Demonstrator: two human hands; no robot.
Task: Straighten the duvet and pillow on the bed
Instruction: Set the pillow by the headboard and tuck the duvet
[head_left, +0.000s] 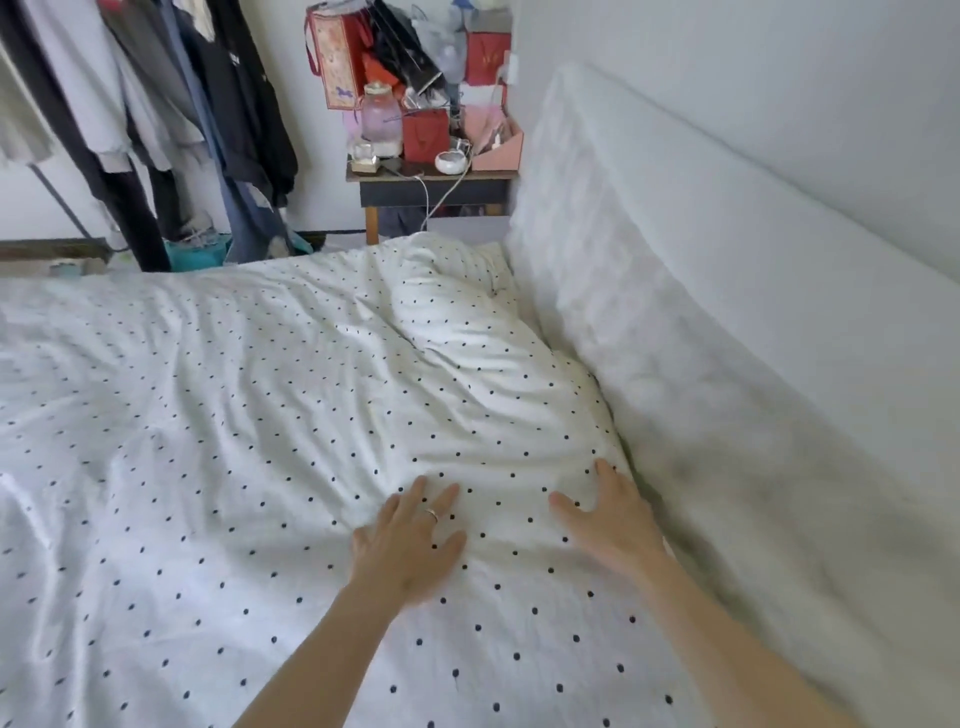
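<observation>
A white duvet (218, 426) with small dark dots covers the bed and shows many wrinkles. Near the headboard a dotted pillow (467, 332) bulges up, creased and partly merged with the duvet. My left hand (410, 540), wearing a ring, lies flat on the dotted fabric with fingers spread. My right hand (610, 514) also lies flat and open on the fabric, close to the edge beside the headboard. Neither hand holds anything.
A padded white headboard (701, 312) runs along the right against the wall. A cluttered bedside table (431, 182) with red bags, a jar and a cable stands at the far end. Hanging clothes (171, 114) fill the upper left.
</observation>
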